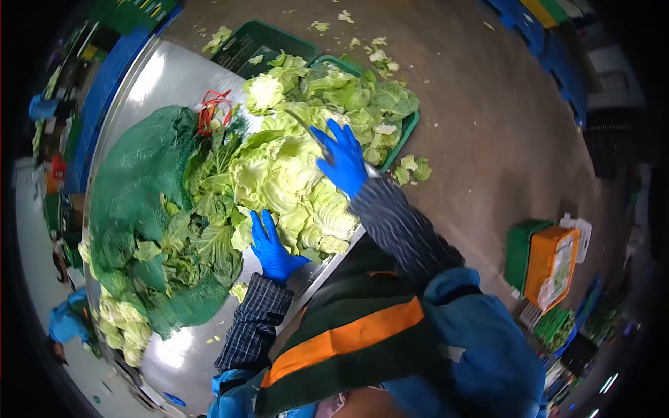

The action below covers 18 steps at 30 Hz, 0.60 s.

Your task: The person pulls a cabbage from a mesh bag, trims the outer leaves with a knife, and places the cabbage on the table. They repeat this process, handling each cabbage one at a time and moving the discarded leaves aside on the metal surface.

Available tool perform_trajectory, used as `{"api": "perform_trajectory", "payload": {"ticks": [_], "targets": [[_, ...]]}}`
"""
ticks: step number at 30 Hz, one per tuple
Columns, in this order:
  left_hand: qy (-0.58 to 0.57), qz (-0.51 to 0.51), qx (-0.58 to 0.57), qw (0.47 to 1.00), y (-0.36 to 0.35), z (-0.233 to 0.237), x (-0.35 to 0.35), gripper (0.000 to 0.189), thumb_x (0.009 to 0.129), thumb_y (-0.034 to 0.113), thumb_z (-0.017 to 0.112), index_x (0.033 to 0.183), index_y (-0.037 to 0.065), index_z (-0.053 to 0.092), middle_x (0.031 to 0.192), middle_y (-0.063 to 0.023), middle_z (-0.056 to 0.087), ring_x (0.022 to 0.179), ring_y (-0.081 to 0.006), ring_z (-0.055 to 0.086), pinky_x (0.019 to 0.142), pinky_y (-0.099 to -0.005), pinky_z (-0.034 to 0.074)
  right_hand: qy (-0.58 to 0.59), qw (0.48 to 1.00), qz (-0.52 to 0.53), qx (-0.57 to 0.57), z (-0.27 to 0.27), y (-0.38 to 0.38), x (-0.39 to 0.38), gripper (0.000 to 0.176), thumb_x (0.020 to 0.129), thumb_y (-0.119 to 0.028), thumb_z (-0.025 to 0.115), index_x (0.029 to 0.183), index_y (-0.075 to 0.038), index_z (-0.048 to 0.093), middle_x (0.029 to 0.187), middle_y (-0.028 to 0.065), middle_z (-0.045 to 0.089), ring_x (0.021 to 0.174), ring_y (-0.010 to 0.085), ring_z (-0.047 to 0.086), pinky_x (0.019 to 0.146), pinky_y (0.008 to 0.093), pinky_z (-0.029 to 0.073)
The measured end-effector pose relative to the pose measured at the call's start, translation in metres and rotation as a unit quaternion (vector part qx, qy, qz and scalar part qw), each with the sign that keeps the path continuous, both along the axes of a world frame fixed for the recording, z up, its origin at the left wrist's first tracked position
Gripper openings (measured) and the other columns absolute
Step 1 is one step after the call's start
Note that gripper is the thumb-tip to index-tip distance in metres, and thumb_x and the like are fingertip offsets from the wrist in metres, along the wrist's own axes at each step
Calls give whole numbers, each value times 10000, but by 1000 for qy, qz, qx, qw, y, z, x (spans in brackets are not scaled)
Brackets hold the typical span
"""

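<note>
A heap of pale green cabbage leaves (279,174) lies at the edge of the metal table. My left hand (272,247), in a blue glove, rests spread at the near side of the heap. My right hand (341,157), also gloved in blue, is over the heap's right side with a knife (304,127) under its palm and fingers, the blade pointing up and left. Past the heap, a green crate (404,136) is full of leaves. Darker leaves (212,230) lie left of the heap, beside a green net sack (139,188).
Red straps (214,111) lie by the sack. Behind the table edge stands another dark green crate (261,42). Trimmed cabbages (125,327) sit at the lower left. Scraps litter the floor. An orange crate (550,265) stands at right, and people in blue are at far left.
</note>
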<state>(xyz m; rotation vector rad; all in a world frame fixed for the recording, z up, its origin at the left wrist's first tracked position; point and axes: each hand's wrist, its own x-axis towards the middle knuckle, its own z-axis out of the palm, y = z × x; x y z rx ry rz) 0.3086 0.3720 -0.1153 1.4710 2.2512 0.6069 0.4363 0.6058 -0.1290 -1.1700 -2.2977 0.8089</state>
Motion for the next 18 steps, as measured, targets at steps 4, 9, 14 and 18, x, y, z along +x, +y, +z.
{"api": "perform_trajectory", "payload": {"ticks": [4,9,14,18], "targets": [[51,5,-65,997,18,-5,7,1485,269,296,912,1465,99,54,1465,-279,144,1310,-455,237,1038,-522,283,-47,991,10,-124,-6,13,-10,674,768,-184,631,1379,-289,368,1415,153,339,1298,422,266,1061,501,272],[68,69,-138,986,68,-10,19,1388,369,229,898,1467,132,54,1377,-290,276,1247,-476,301,994,-535,330,85,993,62,-55,-22,28,-6,684,742,-111,625,1367,-238,381,1340,150,394,1258,394,317,1058,440,306],[150,72,-73,983,122,-32,31,987,583,32,696,1434,72,197,1227,-257,389,1167,-459,374,896,-506,397,365,892,41,-264,-87,59,-3,644,762,16,592,1361,-59,367,1335,89,418,1242,219,388,1030,318,319],[140,60,-28,988,184,-39,45,940,567,11,660,1419,125,280,1308,-249,357,1199,-487,357,883,-550,389,429,784,-11,-449,-80,110,28,621,788,26,605,1356,-56,369,1339,57,428,1198,180,409,1007,291,328]]}}
